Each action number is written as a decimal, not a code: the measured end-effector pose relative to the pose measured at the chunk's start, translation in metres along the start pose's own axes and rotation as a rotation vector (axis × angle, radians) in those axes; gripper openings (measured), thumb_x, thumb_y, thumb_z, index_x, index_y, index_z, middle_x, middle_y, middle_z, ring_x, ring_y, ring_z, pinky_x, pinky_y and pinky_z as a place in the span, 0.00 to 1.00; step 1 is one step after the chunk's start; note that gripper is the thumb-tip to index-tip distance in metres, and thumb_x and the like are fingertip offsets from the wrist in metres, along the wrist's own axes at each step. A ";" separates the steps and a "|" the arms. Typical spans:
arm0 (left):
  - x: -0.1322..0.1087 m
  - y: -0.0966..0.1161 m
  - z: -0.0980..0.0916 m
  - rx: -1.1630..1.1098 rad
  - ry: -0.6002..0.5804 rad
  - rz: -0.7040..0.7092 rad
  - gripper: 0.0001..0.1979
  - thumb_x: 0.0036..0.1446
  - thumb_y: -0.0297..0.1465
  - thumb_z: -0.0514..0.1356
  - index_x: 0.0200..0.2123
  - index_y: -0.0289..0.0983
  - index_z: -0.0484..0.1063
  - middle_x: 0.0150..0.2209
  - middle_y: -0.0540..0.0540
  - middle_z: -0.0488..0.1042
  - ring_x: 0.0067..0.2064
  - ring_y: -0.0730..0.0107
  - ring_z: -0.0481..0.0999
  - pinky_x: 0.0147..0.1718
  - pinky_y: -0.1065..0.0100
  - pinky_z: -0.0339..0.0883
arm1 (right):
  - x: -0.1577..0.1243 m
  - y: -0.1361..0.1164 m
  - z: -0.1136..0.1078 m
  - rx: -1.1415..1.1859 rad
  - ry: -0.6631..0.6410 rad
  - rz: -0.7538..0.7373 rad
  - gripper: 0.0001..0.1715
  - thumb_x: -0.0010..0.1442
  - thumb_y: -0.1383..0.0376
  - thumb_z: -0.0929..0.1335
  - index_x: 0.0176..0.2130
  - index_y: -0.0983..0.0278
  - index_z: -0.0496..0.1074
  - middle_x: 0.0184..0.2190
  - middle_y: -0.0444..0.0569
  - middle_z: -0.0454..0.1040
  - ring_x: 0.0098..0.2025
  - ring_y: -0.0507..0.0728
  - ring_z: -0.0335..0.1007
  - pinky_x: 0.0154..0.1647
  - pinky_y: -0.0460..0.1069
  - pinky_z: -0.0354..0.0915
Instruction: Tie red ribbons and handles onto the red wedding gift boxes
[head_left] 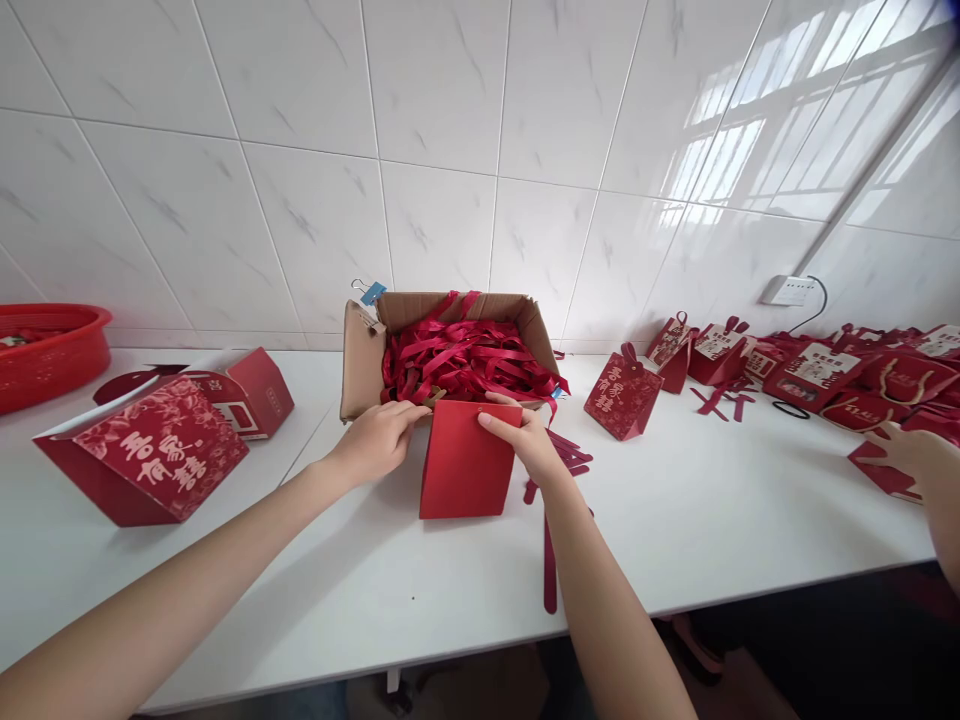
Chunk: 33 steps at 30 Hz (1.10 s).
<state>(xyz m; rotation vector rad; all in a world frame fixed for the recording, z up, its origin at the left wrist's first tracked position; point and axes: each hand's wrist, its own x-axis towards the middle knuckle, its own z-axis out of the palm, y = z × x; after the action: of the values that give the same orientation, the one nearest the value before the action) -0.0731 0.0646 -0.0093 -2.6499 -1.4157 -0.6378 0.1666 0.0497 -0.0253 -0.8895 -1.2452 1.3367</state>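
Note:
A plain red gift box (469, 465) stands on the white table in front of me, tapering towards its top. My right hand (525, 435) grips its upper right edge, thumb on the near face and fingers behind. At the box's upper left, my left hand (381, 438) is closed, its fingertips pinched beside a small gold-brown bit too small to name. Just behind, a cardboard box (364, 365) is heaped with dark red ribbons (472, 360). Several dark red strips (551, 560) lie by my right forearm, partly hidden by it.
Two larger printed red boxes (165, 450) and a red plastic basket (60, 360) are at left. A finished-looking gift box with ribbon loop (624, 395) stands right of the ribbons. Further right are many packed gift boxes (817, 375), a power strip (787, 290) and another person's hand (911, 455).

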 end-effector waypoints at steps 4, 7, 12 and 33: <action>-0.005 -0.008 0.002 0.010 -0.048 0.069 0.25 0.53 0.20 0.47 0.49 0.41 0.72 0.44 0.44 0.76 0.45 0.56 0.74 0.43 0.57 0.68 | -0.004 0.002 0.014 -0.169 0.023 0.002 0.24 0.46 0.51 0.75 0.41 0.60 0.76 0.48 0.52 0.74 0.47 0.62 0.74 0.43 0.55 0.73; -0.010 -0.015 0.005 0.034 -0.060 0.099 0.26 0.53 0.19 0.47 0.50 0.40 0.71 0.49 0.43 0.75 0.50 0.56 0.72 0.47 0.55 0.67 | -0.006 0.004 0.018 -0.179 -0.003 -0.057 0.31 0.49 0.51 0.73 0.51 0.57 0.72 0.48 0.50 0.74 0.48 0.61 0.73 0.46 0.55 0.72; -0.015 -0.019 0.008 0.084 -0.079 0.102 0.27 0.53 0.18 0.45 0.53 0.37 0.70 0.52 0.42 0.73 0.54 0.57 0.70 0.53 0.55 0.65 | -0.010 0.001 0.016 -0.027 -0.097 -0.057 0.44 0.53 0.53 0.72 0.64 0.47 0.54 0.49 0.44 0.74 0.50 0.58 0.72 0.51 0.54 0.70; 0.103 -0.006 0.005 0.189 -0.115 -0.064 0.18 0.61 0.33 0.47 0.43 0.41 0.76 0.47 0.44 0.77 0.49 0.56 0.75 0.43 0.62 0.68 | -0.009 0.001 0.011 -0.194 -0.145 -0.018 0.27 0.51 0.49 0.72 0.47 0.60 0.72 0.46 0.50 0.76 0.48 0.62 0.74 0.46 0.55 0.71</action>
<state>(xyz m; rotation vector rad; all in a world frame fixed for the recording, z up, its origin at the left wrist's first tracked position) -0.0258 0.1494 0.0256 -2.5382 -1.5130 -0.3415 0.1572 0.0385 -0.0252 -0.9259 -1.5111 1.3001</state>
